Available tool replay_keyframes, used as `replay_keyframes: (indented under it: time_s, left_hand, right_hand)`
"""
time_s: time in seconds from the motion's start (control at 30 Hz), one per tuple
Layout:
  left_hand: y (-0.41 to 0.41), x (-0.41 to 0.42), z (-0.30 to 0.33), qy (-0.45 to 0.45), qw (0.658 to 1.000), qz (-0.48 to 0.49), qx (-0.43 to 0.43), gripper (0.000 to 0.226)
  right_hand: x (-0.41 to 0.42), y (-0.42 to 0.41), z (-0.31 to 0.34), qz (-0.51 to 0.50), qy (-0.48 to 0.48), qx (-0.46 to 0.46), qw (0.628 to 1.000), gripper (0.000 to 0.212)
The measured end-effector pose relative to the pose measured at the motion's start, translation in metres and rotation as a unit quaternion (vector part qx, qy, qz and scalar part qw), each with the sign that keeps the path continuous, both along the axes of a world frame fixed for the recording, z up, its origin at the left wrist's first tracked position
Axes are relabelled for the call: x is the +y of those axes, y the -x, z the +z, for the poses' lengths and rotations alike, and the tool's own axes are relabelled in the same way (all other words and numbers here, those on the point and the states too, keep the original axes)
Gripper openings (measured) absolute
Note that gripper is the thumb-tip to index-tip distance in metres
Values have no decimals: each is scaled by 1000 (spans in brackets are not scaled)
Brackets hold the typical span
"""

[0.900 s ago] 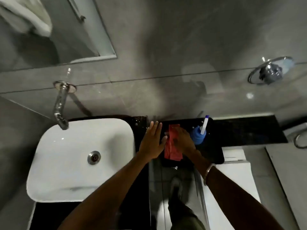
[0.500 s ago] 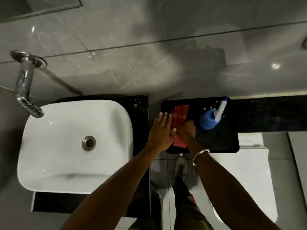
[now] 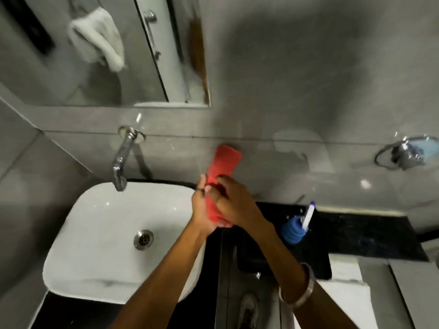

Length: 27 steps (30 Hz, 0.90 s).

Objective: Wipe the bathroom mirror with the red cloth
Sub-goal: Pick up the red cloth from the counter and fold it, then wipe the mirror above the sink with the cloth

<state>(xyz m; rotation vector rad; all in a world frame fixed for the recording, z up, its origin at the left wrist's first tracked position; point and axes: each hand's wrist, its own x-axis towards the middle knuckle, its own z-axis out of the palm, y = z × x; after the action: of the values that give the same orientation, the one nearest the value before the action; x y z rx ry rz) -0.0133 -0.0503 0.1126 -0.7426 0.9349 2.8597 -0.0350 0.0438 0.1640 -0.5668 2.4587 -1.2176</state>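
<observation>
Both hands, left hand [image 3: 202,210] and right hand [image 3: 234,205], grip red cloth [image 3: 223,167] beside sink [image 3: 71,245] edge, below mirror [image 3: 95,55].

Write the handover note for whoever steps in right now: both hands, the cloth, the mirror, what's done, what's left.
Left hand: closed on the near part of the red cloth.
Right hand: closed over the cloth from the other side.
Cloth: folded, held in the air between the white sink and the black counter, far end pointing toward the wall.
Mirror: up and to the left; cloth not touching it.
Blue spray bottle: standing on the counter, untouched.
Done: cloth in hand.
Left: raise it to the mirror and wipe the glass.
</observation>
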Motion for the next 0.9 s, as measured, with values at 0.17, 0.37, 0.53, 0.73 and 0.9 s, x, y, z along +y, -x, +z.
replay_keyframes:
  time_s: [0.17, 0.37, 0.53, 0.73, 0.9]
  left_hand:
    - [-19, -40, 97, -119, 974, 121, 148, 62]
    - [-40, -67, 211, -72, 935, 215, 272, 56]
    - [-25, -96, 332, -56, 909, 247, 331, 51]
    - [26, -111, 471, 76, 820, 423, 377, 44]
    - [103, -137, 527, 608, 595, 482, 210, 58]
  right_hand:
    - [-32, -12, 118, 17, 103, 234, 966, 30]
    - [-57, 30, 234, -40, 77, 471, 878, 62]
    - [-59, 72, 340, -95, 9, 614, 784, 68]
    - [-35, 124, 474, -157, -10, 656, 739, 71]
    - [-27, 165, 510, -187, -62, 706, 680, 70]
